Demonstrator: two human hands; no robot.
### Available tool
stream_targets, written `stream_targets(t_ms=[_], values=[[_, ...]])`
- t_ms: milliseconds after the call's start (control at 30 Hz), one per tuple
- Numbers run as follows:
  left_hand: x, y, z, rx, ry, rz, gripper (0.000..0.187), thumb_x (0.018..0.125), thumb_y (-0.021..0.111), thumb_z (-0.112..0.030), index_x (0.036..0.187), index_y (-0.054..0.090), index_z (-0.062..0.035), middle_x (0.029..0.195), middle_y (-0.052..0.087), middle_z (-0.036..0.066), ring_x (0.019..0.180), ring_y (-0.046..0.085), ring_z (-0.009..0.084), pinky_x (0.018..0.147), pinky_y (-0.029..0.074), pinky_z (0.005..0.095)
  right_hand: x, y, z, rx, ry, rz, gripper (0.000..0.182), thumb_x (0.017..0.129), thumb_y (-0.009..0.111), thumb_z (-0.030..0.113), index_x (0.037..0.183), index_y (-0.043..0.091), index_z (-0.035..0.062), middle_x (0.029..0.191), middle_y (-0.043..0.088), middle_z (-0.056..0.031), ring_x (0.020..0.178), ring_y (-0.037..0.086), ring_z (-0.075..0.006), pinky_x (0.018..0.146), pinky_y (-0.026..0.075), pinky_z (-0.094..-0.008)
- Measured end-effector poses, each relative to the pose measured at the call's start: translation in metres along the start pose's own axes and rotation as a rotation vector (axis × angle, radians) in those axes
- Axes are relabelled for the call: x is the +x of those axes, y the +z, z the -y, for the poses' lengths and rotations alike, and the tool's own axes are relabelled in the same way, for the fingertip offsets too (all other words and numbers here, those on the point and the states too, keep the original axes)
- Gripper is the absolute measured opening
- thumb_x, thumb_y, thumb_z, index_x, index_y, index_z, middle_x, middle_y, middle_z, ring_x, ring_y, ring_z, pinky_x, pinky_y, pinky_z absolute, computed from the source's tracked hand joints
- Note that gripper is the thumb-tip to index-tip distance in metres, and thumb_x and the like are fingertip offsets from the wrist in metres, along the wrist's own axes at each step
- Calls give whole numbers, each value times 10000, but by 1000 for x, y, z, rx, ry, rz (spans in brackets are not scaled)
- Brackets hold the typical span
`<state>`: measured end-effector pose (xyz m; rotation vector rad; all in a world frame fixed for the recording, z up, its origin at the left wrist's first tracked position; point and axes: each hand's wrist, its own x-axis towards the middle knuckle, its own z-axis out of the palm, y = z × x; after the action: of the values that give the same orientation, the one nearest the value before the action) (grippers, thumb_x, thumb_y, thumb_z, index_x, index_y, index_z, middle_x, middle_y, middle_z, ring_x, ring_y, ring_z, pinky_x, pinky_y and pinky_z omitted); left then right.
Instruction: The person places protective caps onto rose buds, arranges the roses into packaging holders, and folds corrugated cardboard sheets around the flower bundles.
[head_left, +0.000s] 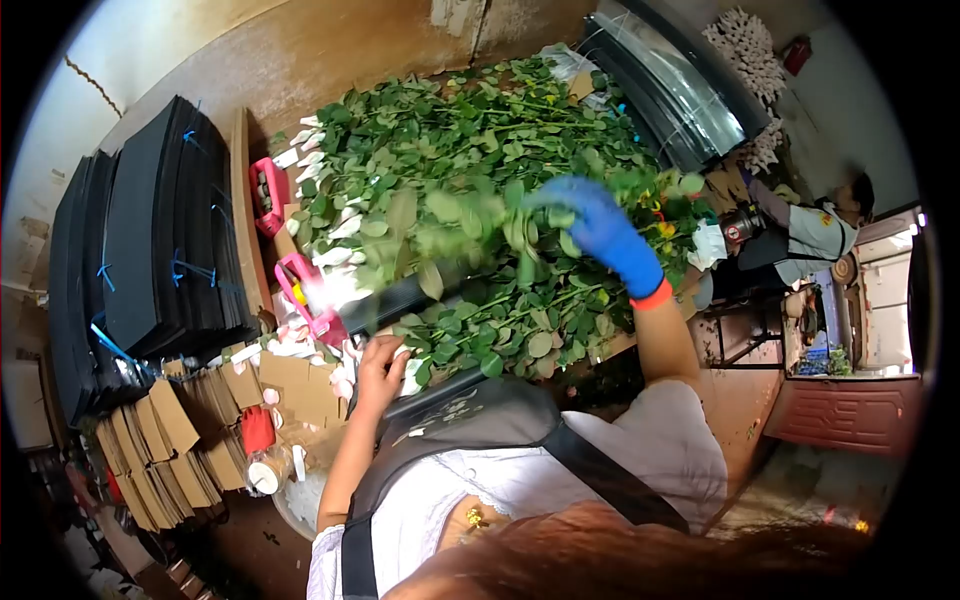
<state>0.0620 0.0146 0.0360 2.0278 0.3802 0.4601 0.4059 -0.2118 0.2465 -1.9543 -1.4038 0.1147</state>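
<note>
The grip of right hand [598,232] or left hand [378,375] I cannot tell; many leafy stems [460,145], upper centre, seem unfinished.

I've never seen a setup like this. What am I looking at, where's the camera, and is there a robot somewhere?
There's no robot: a person works with their own hands. This single picture comes from a camera on their head, looking forward and down, so their body shows at the bottom.

A big heap of leafy stems lies in front, with two pink items at its left side. Further left are black sheets and cardboard. Another person is at the far right.

The left hand, bare, is at the heap's near edge. The right hand, in a blue glove, is among the leaves. It's blurred, so I can't tell whether it holds any.
</note>
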Motion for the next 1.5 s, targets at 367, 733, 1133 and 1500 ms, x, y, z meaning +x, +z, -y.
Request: stream_targets(t_ms=[367,733,1133,1500], values=[[0,2,3,-105,-105,-32,634,819,785,-56,1378,488,-47,1299,555,151,1134,609,252,948,525,346,-89,66,-23,-487,308,473,460,825,590,39,1230,682,237,1090,685,-107,1017,667,-308,888,535,-430],[13,5,8,-116,-207,-52,356,873,773,-147,1176,643,-14,1069,665,123,939,647,194,803,534,309,-25,53,-52,-357,389,122,390,874,611,288,1262,643,262,1080,714,-106,988,678,-309,846,545,-450],[13,24,9,67,-135,-306,228,851,791,-145,1026,710,-24,882,680,106,697,645,194,652,525,319,16,32,-39,-652,-54,-463,484,753,565,-18,1155,716,206,1026,674,-99,1018,607,-337,1061,437,-490],[13,19,18,247,-114,-188,329,736,809,-153,1016,668,-52,947,685,159,901,647,385,821,520,455,-118,82,-83,-751,262,336,433,802,667,96,1218,660,216,1267,631,-103,1103,633,-318,952,513,-435]])
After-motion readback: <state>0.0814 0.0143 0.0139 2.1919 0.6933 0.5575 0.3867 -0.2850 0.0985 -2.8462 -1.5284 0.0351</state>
